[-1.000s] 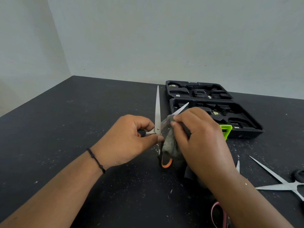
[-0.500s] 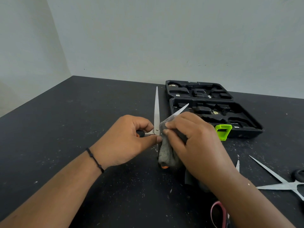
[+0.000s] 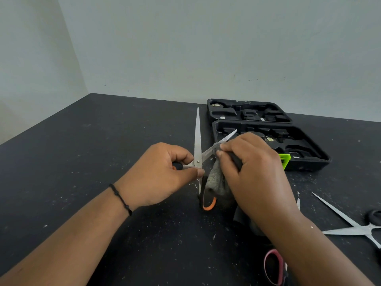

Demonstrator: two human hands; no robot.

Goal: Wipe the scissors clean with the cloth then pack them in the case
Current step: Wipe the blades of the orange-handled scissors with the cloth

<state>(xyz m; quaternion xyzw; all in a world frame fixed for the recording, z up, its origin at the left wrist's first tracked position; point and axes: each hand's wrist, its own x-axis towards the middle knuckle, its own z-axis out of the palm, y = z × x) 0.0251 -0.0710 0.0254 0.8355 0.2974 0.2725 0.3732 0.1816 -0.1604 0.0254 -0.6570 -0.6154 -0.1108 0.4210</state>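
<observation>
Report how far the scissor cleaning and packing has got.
Done: nothing packed that I can see; the open case shows no scissors. In hand: the left hand holds the orange-handled scissors open while the right hand rubs the grey cloth along one blade. Left: finish wiping, pack them; another pair lies on the table.

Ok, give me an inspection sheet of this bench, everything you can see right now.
Surface: black table, speckled with pale dust.
Job's things: orange scissors spread open, one blade pointing away; grey cloth wrapped on the other blade; case open, green latch.
Clutter: black scissors lying open at right; pink scissors at the near edge.
Hands: left hand grips the orange scissors near the pivot; right hand pinches the cloth.
Cables: nothing seen.
Surroundings: plain pale wall.
</observation>
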